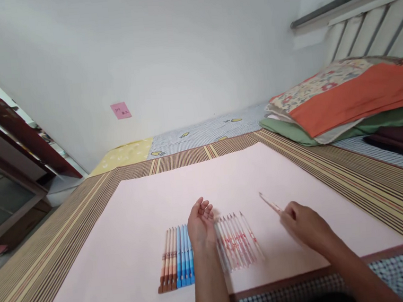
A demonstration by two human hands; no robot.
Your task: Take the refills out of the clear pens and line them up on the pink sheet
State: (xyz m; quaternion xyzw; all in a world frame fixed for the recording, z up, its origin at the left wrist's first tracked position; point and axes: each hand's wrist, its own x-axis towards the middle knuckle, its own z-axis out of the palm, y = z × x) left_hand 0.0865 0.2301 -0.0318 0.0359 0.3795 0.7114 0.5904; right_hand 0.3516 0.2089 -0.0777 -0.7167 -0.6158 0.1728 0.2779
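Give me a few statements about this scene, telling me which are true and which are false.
1. The right hand holds a pen. True.
2. The left hand is wrapped around a brown pen. False: the left hand is open, with no pen visible in it.
3. The blue pens lie right of the white-and-red pens. False: the blue pens lie left of the white-and-red pens.
4. A pink note is on the wall. True.
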